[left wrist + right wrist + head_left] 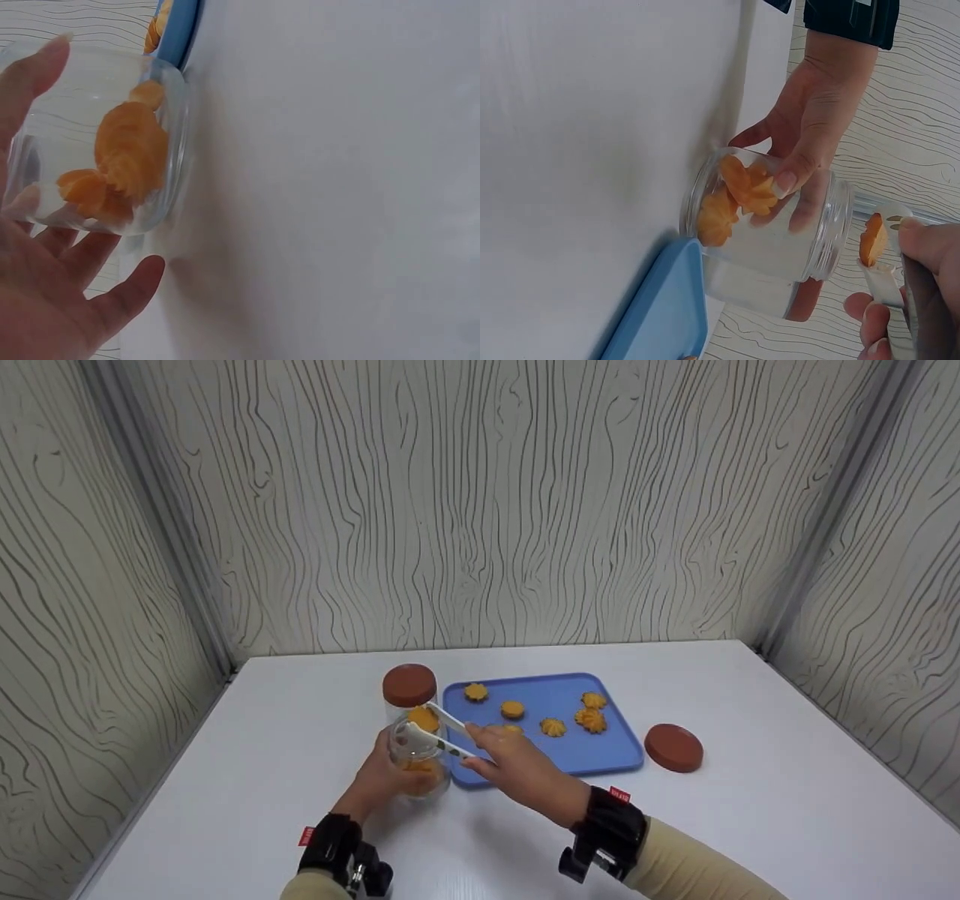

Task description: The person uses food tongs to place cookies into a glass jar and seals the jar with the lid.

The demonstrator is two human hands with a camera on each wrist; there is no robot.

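Observation:
My left hand (384, 774) grips a clear, open-mouthed glass jar (787, 244), its fingers and thumb round the side. Several orange, ridged cookies (133, 146) lie in the bottom of this jar. White tongs (450, 723) are held in my right hand (529, 774), with dark marks along one arm. Between the tong tips is one orange cookie (873, 240), right by the jar's mouth. Beside the jar is a blue tray (476, 769), with several flower-shaped cookies (553, 727) spread over it.
Behind the held jar stands a second jar with a reddish-brown lid (409, 684). Another lid of that colour (673, 748) lies on the white table (757, 810), right of the tray. Wood-patterned panels (480, 510) enclose the table at the back and sides.

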